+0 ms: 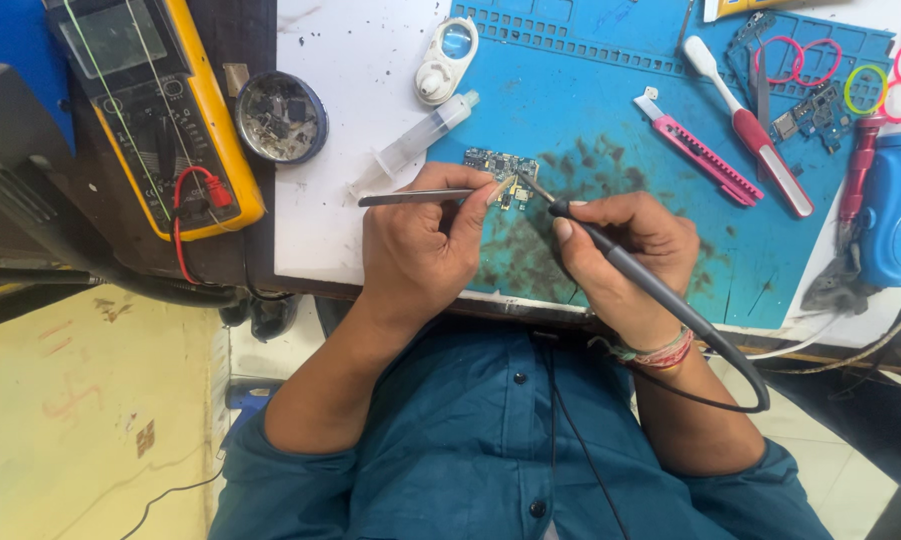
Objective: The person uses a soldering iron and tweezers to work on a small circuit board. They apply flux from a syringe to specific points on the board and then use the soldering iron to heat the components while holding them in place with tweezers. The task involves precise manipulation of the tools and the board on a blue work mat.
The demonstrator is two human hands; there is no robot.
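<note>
A small blue circuit board (498, 164) lies on a stained blue work mat (610, 100). My left hand (420, 245) grips metal tweezers (410, 198), whose tips touch the board's near edge. My right hand (625, 250) holds a black soldering iron (620, 262) like a pen. Its thin tip (532, 187) meets the board right beside the tweezer tips. The iron's cable loops back past my right wrist.
A yellow multimeter (155, 110) with red lead sits far left, beside a round tin (281, 117) of small parts. A syringe (415, 145), loupe (447, 58), pink cutter (698, 148), toothbrush (750, 130) and blue device (895, 200) lie around the mat.
</note>
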